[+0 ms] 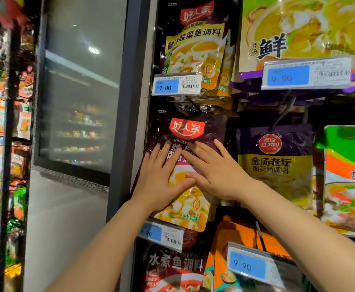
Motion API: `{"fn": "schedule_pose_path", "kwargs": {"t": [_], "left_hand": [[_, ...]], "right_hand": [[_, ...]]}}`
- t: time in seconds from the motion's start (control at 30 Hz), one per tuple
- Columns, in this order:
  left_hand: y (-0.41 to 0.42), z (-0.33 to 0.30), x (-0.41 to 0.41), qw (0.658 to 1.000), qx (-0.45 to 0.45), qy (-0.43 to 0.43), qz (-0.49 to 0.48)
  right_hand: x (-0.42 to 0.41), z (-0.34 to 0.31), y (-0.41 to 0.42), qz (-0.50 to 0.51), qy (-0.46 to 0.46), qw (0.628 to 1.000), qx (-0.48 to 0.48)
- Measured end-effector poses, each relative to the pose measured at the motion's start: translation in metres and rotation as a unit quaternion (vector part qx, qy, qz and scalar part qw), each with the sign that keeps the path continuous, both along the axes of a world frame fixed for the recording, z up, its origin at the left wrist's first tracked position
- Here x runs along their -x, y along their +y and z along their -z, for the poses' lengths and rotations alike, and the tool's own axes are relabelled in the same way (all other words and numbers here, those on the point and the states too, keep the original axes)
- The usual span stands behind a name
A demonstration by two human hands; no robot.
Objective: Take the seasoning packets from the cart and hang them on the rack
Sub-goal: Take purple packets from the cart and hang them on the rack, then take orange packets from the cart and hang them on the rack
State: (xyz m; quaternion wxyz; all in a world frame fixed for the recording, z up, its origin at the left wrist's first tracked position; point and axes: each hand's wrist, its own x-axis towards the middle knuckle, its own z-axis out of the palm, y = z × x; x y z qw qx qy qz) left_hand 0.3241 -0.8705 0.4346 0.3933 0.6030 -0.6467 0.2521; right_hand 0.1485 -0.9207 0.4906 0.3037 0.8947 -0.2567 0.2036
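Both hands lie flat on the front of a dark purple seasoning packet (186, 131) that hangs on the rack (286, 102), in the left column, middle row. The left hand (161, 178) covers the packet's left half with its fingers straight and spread wide, holding nothing. The right hand (216, 173) presses the right half the same way, fingers straight, and the 2 thumbs touch over the packet's middle. The packet's red logo shows above the fingertips, its yellow lower part below the wrists.

Above hangs a similar packet (195, 43) with a price tag (177, 84) reading 12 00. Just right hangs a purple-and-gold packet (275, 165). Below, a tag (164, 234) overlaps the packet's bottom edge. A glass cabinet door (79, 98) stands at left.
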Motion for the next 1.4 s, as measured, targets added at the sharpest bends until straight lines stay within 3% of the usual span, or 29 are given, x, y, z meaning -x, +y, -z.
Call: {"fn": "schedule_pose_path", "kwargs": {"t": [0.17,0.3,0.5,0.67,0.77,0.9,1.07,1.17,1.23,1.33,1.37,1.4], "left_hand": [[0.014,0.002,0.002,0.999,-0.031,-0.025,-0.012],[0.041,0.011,0.000,0.996,-0.052,0.024,0.075],[0.102,0.048,0.000,0.984,0.079,0.120,0.104],[0.194,0.098,-0.007,0.973,0.109,0.196,0.059],[0.252,0.138,-0.019,0.969,0.082,0.233,-0.033],[0.331,0.191,-0.031,0.940,0.048,0.279,-0.190],[0.429,0.272,-0.009,0.863,0.018,0.366,-0.347],[0.483,0.324,0.021,0.820,-0.020,0.374,-0.432],[0.508,0.356,0.045,0.781,-0.051,0.376,-0.497],[0.532,0.403,0.071,0.734,-0.126,0.369,-0.556],[0.537,0.419,0.077,0.723,-0.161,0.362,-0.566],[0.540,0.434,0.080,0.711,-0.207,0.351,-0.574]], "right_hand": [[0.010,-0.002,0.018,0.017,0.026,0.999,-0.019],[0.018,0.002,0.048,-0.059,-0.001,0.997,-0.052],[0.009,0.024,0.122,-0.190,-0.093,0.970,-0.120],[-0.024,0.088,0.171,-0.341,-0.091,0.898,-0.264],[-0.055,0.130,0.188,-0.359,-0.061,0.867,-0.341],[-0.093,0.181,0.222,-0.368,-0.006,0.781,-0.504],[-0.135,0.259,0.272,-0.383,0.106,0.677,-0.619],[-0.143,0.308,0.303,-0.370,0.205,0.629,-0.653],[-0.142,0.348,0.319,-0.327,0.284,0.595,-0.677],[-0.127,0.411,0.339,-0.208,0.362,0.516,-0.748],[-0.122,0.432,0.342,-0.188,0.378,0.507,-0.751],[-0.117,0.454,0.342,-0.190,0.404,0.525,-0.725]]}}
